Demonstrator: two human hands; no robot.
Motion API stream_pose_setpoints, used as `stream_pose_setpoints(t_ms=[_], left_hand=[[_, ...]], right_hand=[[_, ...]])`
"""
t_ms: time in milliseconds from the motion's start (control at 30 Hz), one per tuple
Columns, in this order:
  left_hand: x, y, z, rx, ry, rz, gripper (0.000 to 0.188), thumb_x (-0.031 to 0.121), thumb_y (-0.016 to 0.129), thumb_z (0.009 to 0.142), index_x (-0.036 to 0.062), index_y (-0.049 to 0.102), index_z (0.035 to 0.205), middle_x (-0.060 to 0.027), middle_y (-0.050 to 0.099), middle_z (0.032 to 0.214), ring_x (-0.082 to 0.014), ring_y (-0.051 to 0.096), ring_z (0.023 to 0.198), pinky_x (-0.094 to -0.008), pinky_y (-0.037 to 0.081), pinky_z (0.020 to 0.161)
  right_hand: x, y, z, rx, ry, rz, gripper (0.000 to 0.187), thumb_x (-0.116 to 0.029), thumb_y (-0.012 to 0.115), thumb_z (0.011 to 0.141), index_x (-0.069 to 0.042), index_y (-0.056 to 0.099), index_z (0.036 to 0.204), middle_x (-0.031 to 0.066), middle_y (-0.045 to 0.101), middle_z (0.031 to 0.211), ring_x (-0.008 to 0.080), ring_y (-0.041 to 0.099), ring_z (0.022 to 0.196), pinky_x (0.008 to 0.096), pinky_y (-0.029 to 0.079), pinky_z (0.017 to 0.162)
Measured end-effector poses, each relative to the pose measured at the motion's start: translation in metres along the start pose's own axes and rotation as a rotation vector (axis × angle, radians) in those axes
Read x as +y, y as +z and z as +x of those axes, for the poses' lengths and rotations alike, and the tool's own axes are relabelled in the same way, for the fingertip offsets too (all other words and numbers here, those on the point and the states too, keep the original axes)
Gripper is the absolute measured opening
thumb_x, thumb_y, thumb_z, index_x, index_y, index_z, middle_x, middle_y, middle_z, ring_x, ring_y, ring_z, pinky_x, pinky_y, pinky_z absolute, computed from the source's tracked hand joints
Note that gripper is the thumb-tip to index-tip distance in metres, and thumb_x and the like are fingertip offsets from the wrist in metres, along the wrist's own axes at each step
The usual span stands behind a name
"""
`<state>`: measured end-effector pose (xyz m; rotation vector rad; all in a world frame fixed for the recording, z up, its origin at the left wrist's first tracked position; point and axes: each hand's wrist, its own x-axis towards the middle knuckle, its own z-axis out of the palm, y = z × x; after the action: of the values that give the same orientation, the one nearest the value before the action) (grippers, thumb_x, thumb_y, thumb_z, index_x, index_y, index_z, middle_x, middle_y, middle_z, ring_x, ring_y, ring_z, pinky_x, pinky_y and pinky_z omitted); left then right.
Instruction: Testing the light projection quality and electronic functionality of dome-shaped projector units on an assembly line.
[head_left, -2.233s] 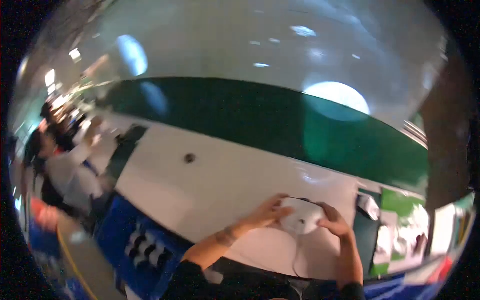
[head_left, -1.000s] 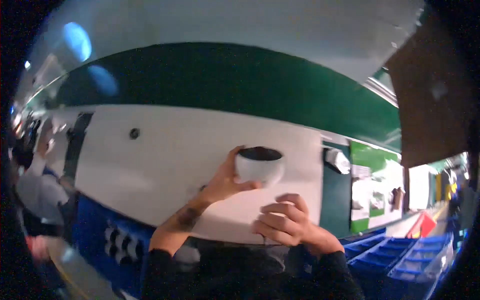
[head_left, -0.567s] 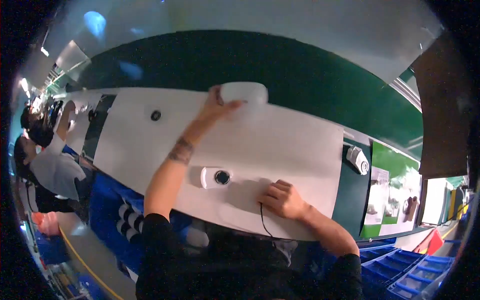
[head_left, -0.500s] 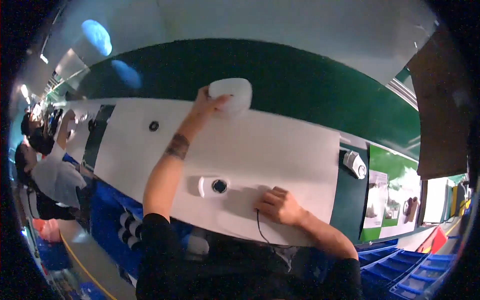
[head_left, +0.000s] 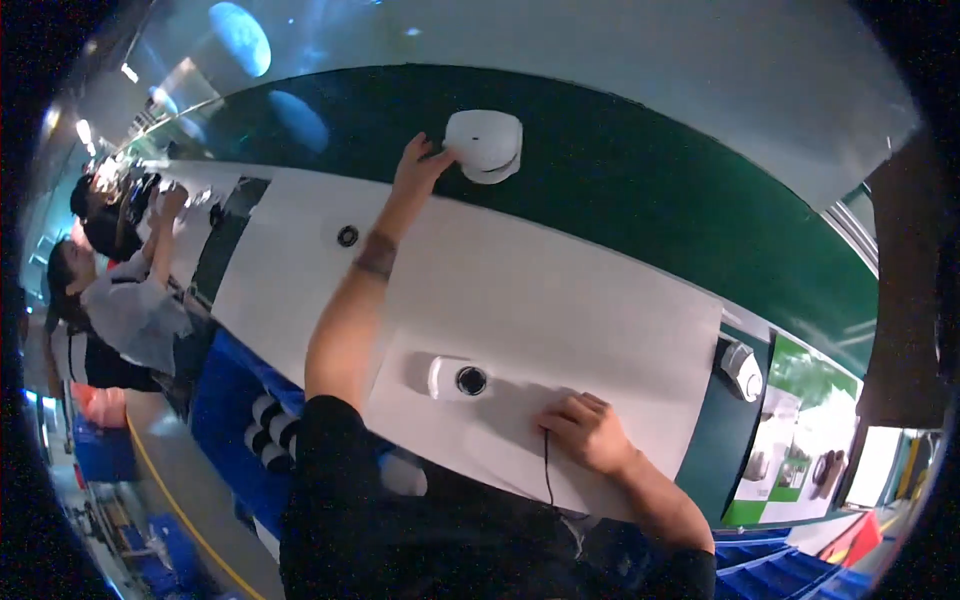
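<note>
My left hand [head_left: 422, 170] reaches to the far side of the bench, fingers spread. One fingertip is at the left side of a rounded white plastic housing [head_left: 484, 146] with a dark slit, which sits on the green surface. Whether the finger still touches it I cannot tell. My right hand [head_left: 590, 432] rests low on the white mat, fingers curled around the end of a thin black cord [head_left: 548, 470] that runs toward me. Left of it lies a round black lens-like part [head_left: 471, 380] beside a curved white piece [head_left: 436, 377].
A small black ring [head_left: 347, 236] lies on the white mat [head_left: 560, 290]. To the right are another white device [head_left: 741, 372] and a printed sheet [head_left: 790, 440]. Blue bins [head_left: 780, 560] stand at lower right. A co-worker [head_left: 130, 310] works at the left.
My left hand has loosened from the white housing, which now rests farther back on the green surface. My right hand stays curled at the cord. The whole view has shifted slightly.
</note>
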<state>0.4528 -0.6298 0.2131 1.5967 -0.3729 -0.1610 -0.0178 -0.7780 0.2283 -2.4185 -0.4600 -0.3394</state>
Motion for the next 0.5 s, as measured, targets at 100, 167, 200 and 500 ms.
stream_pose_setpoints(t_ms=[100, 167, 200, 500], left_hand=[[0.014, -0.031, -0.059, -0.051, 0.151, 0.186, 0.075, 0.019, 0.083, 0.089, 0.0066, 0.045, 0.153, -0.0107, 0.058, 0.145, -0.0221, 0.059, 0.128, -0.0388, 0.052, 0.104], [0.025, -0.064, -0.134, -0.224, 0.204, 0.274, 0.074, 0.021, 0.085, 0.087, 0.0083, 0.049, 0.151, -0.0092, 0.059, 0.144, -0.0198, 0.059, 0.128, -0.0402, 0.050, 0.106], [0.033, -0.074, -0.170, -0.303, 0.246, 0.401, 0.073, 0.022, 0.087, 0.084, 0.0077, 0.053, 0.146, -0.0109, 0.060, 0.143, -0.0224, 0.060, 0.128, -0.0403, 0.048, 0.108], [0.058, -0.057, -0.322, -0.472, 0.458, 0.653, 0.074, 0.028, 0.094, 0.070, 0.0054, 0.063, 0.132, -0.0136, 0.060, 0.139, -0.0352, 0.051, 0.138, -0.0460, 0.043, 0.115]], right_hand=[[-0.001, 0.002, 0.000, 0.046, 0.017, 0.008, 0.027, -0.011, 0.079, 0.075, -0.012, 0.078, 0.101, 0.0052, 0.069, 0.099, 0.0278, 0.069, 0.085, 0.0416, 0.058, 0.076], [-0.003, 0.005, -0.003, 0.043, 0.046, -0.007, 0.026, -0.008, 0.079, 0.074, -0.012, 0.078, 0.100, 0.0061, 0.069, 0.098, 0.0286, 0.068, 0.084, 0.0415, 0.058, 0.075], [-0.002, 0.007, -0.003, 0.043, 0.051, -0.005, 0.026, -0.007, 0.079, 0.073, -0.012, 0.077, 0.099, 0.0066, 0.069, 0.098, 0.0288, 0.068, 0.084, 0.0415, 0.058, 0.075], [-0.004, 0.010, -0.003, 0.024, 0.085, -0.018, 0.026, -0.011, 0.079, 0.075, -0.010, 0.077, 0.101, 0.0098, 0.071, 0.103, 0.0318, 0.070, 0.092, 0.0429, 0.059, 0.080]])
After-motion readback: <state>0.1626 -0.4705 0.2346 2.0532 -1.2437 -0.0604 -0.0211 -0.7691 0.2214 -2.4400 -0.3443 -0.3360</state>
